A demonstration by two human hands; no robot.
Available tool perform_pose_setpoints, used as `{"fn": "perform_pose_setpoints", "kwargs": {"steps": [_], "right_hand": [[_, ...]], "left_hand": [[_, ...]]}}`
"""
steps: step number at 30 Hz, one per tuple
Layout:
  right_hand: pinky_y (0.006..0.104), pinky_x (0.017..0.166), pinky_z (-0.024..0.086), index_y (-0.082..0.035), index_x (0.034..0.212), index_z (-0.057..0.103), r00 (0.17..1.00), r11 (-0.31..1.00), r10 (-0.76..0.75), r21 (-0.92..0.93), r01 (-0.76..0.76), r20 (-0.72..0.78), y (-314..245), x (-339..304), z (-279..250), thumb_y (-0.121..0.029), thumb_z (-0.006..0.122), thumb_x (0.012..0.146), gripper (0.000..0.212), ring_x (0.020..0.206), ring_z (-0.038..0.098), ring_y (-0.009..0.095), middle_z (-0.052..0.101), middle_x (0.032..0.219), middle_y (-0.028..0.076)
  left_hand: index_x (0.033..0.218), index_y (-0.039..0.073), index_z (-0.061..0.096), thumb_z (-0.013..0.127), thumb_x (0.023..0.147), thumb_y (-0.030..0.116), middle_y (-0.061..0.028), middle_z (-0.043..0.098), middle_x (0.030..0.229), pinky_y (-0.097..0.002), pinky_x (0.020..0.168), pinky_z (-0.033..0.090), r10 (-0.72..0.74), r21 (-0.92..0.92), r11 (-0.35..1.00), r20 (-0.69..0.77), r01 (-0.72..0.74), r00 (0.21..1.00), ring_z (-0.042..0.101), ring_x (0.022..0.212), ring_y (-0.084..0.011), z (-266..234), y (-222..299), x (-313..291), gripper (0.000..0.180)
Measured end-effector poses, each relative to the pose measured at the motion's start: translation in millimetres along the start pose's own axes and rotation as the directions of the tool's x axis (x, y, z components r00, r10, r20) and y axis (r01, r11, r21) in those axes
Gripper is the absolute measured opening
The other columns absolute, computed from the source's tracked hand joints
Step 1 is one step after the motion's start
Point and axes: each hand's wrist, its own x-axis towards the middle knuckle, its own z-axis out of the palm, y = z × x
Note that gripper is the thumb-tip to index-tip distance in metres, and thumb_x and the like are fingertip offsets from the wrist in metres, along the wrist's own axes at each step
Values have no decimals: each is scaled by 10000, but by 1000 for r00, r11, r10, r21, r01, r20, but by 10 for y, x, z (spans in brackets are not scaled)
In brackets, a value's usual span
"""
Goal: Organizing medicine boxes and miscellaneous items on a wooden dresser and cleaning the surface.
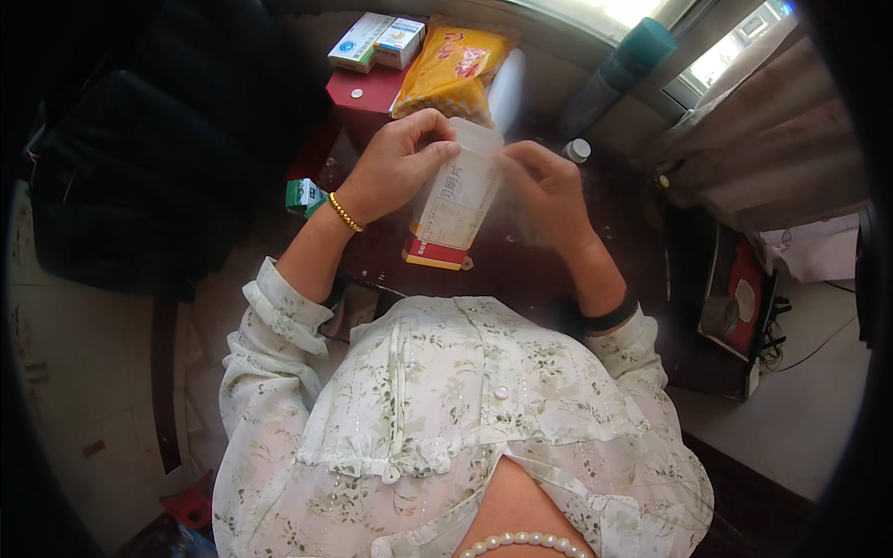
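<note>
A tall white medicine box (445, 219) with a red and yellow band at its lower end is held over the dark red table. Its far end has a pale flap standing up. My left hand (407, 156), with a gold bead bracelet at the wrist, pinches the box's upper left edge between thumb and fingers. At the upper right edge, the curled fingers of my right hand (551, 191) meet the box, slightly blurred. What lies inside the box is hidden.
Beyond my hands, a red box (352, 96) carries two small cartons (363, 42) beside a yellow packet (451, 70). A white-capped bottle (577, 151) and a teal cylinder (619, 65) are at the far right. A small green box (304, 197) lies near my left wrist.
</note>
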Motion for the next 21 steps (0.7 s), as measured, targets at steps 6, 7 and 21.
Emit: {"fn": "perform_pose_setpoints", "kwargs": {"steps": [6, 7, 21], "right_hand": [[250, 754, 508, 22, 1058, 704, 994, 998, -66, 2, 66, 85, -13, 69, -51, -84, 687, 917, 178, 828, 637, 125, 673, 902, 64], [250, 754, 508, 22, 1058, 704, 994, 998, -67, 3, 67, 88, -13, 62, -46, -84, 687, 917, 178, 828, 637, 125, 673, 902, 64], [203, 778, 511, -31, 1141, 673, 999, 926, 12, 378, 6, -47, -4, 4, 14, -118, 678, 952, 208, 870, 599, 43, 658, 976, 2]], "left_hand": [[989, 28, 610, 635, 980, 150, 22, 618, 903, -208, 761, 492, -144, -227, 964, -13, 137, 989, 565, 829, -36, -95, -95, 26, 125], [989, 28, 610, 635, 980, 150, 22, 618, 903, -208, 761, 492, -145, -228, 964, -16, 138, 989, 565, 829, -36, -99, -97, 28, 125], [1029, 49, 615, 619, 997, 202, -4, 666, 914, -206, 709, 548, -120, -176, 978, -61, 108, 991, 652, 823, -51, -28, 16, 70, 156]]}}
